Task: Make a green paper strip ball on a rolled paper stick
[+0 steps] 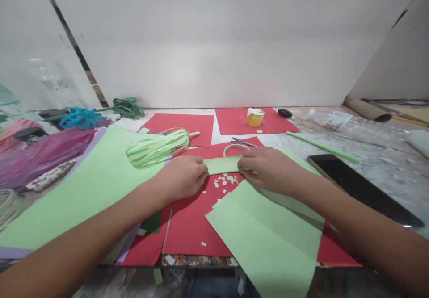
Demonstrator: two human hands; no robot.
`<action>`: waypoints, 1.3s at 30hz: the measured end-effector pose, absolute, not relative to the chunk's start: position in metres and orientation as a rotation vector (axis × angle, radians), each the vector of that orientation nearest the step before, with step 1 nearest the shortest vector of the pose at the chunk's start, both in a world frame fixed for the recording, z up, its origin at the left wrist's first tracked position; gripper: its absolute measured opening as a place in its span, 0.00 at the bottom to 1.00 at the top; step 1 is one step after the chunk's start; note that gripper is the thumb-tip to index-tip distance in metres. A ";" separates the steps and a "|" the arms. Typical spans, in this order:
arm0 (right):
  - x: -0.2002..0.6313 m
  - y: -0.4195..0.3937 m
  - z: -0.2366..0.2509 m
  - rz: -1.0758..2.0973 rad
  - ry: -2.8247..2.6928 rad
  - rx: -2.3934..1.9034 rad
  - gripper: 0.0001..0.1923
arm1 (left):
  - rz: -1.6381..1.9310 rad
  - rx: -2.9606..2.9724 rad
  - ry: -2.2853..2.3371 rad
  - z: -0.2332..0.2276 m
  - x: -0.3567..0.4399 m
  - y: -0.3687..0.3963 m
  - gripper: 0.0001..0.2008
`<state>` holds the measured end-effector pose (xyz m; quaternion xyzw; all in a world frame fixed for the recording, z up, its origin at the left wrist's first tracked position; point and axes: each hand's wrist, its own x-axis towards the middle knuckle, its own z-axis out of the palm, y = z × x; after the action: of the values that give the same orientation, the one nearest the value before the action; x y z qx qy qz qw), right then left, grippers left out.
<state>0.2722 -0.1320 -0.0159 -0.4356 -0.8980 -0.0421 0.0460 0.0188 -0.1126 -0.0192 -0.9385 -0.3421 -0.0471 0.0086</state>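
Note:
Between my hands stretches a folded light green paper strip (221, 165). My left hand (187, 175) pinches its left end, and my right hand (264, 166) grips the right end with curled fingers. Just behind the strip lie scissors (244, 143) and a white ring like a tape roll (228, 149), partly covered. Small paper scraps (224, 182) are scattered on the red paper (194, 226) below. Under my right forearm rest light green sheets (268, 235), one overhanging the table's front edge. A fringed light green paper tassel (159, 148) sits beyond my left hand.
A yellow jar (255, 117) stands on red paper at the back. To the right are a green paper stick (323, 147), a black phone (362, 188) and a clear bottle (362, 126). A large green sheet (77, 190), blue curled strips (82, 118) and a pink bag (50, 155) lie left.

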 end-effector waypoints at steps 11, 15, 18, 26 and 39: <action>0.270 -0.133 -0.015 -0.093 -2.711 -1.361 0.09 | -0.142 -2.944 -1.193 -0.020 0.020 -0.112 0.07; 0.270 -0.134 -0.015 -0.068 -2.698 -1.364 0.08 | -0.178 -3.017 -1.229 -0.018 0.018 -0.111 0.07; 0.270 -0.134 -0.014 -0.042 -2.704 -1.373 0.08 | -0.178 -3.043 -1.261 -0.017 0.017 -0.111 0.08; 0.269 -0.134 -0.013 -0.017 -2.685 -1.405 0.07 | -0.141 -2.996 -1.247 -0.016 0.018 -0.111 0.08; 0.268 -0.135 -0.012 -0.015 -2.686 -1.428 0.08 | -0.069 -3.015 -1.247 -0.011 0.019 -0.113 0.09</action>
<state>0.2682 -0.1352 -0.0125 -0.4689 -0.8818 -0.0049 0.0498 0.0195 -0.1128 -0.0111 -0.9222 -0.3814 -0.0212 -0.0610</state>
